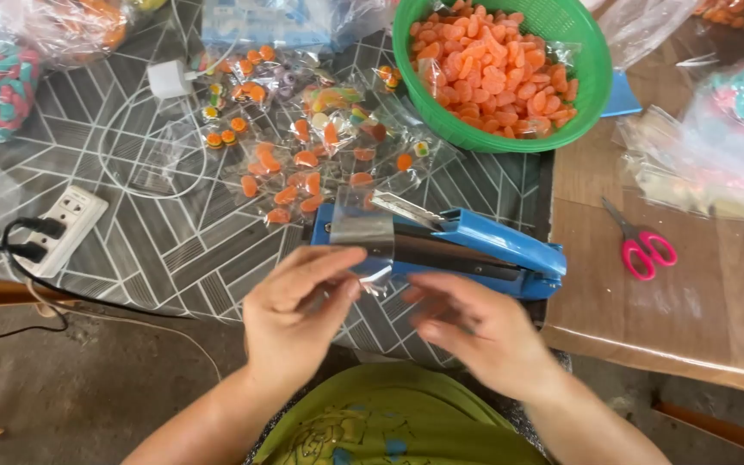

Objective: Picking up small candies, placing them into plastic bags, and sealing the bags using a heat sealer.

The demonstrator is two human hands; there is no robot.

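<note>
Both hands pinch a small clear plastic bag (pixel 363 237) just near of the blue heat sealer (pixel 467 245); left hand (pixel 299 314) grips its edge, right hand (pixel 475 331) steadies it. The film looks light, limp and slippery, so it is best held by its edges.

Patterned table (pixel 174 250) bears sealer (pixel 467 245), basket (pixel 596 77), perhaps 1 power strip (pixel 66 226).

A small clear plastic bag (pixel 363 237) lies across the near left end of a blue heat sealer (pixel 467 250), whose arm is raised. The bag's near edge is pinched between fingers of the left hand (pixel 299 314) and right hand (pixel 475 331).
</note>
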